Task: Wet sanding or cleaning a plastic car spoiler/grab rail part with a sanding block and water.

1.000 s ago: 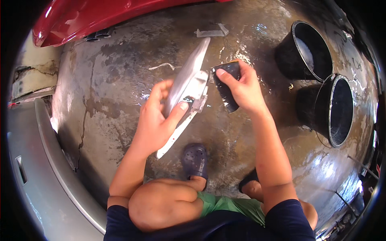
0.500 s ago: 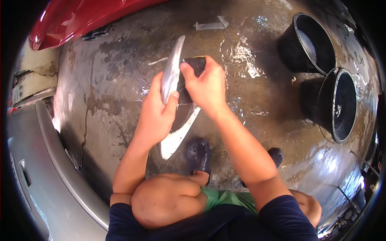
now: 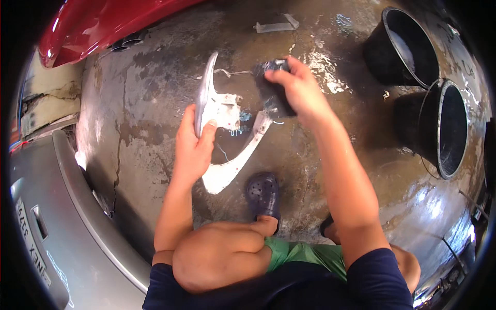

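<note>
My left hand [image 3: 195,144] is closed around a curved, U-shaped plastic fairing panel [image 3: 227,173], thumb on its inner face. One arm of the panel rises silver and wet to a narrow tip, with a white bracket on its inner side. The other arm, white, slants up to the right from the low corner. To the right of the panel and apart from it, my right hand [image 3: 305,93] grips a dark, wet sheet of sandpaper [image 3: 274,93] between thumb and fingers. Water drips from the bracket.
Two black buckets [image 3: 373,57] stand at the right, the farther holding something whitish. A tape-like strip [image 3: 276,26] lies on the wet concrete floor [image 3: 144,103]. A red car body part [image 3: 113,26] is at the upper left, a grey car panel [image 3: 77,232] at the lower left.
My right hand has drawn the sandpaper away from the panel, up and to the right. The panel has turned a little, showing its white inner bracket.
</note>
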`<control>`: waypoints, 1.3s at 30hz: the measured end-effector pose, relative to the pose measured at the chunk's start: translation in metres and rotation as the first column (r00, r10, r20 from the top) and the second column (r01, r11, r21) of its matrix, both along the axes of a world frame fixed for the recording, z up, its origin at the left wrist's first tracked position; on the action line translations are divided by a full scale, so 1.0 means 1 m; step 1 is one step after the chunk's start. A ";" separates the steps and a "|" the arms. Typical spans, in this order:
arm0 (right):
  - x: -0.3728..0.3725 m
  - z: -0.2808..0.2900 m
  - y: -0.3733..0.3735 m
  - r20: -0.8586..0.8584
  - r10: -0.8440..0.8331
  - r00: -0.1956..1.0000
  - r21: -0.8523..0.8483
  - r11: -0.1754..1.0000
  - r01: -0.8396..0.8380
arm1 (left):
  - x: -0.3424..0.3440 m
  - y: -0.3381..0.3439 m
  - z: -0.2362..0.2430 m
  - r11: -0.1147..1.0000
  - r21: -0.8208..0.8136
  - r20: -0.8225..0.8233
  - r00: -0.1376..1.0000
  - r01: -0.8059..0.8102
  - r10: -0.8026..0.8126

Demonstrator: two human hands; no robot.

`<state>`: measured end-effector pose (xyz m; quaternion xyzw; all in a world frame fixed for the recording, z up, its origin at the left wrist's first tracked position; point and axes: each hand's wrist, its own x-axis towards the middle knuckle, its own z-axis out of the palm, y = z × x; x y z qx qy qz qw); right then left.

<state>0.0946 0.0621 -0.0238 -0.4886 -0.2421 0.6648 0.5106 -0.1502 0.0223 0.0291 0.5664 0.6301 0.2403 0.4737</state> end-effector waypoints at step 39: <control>-0.080 0.018 -0.080 0.156 -0.168 0.973 0.158 0.977 0.143 | -0.011 -0.028 -0.031 0.960 -0.248 0.329 0.920 -0.133 0.212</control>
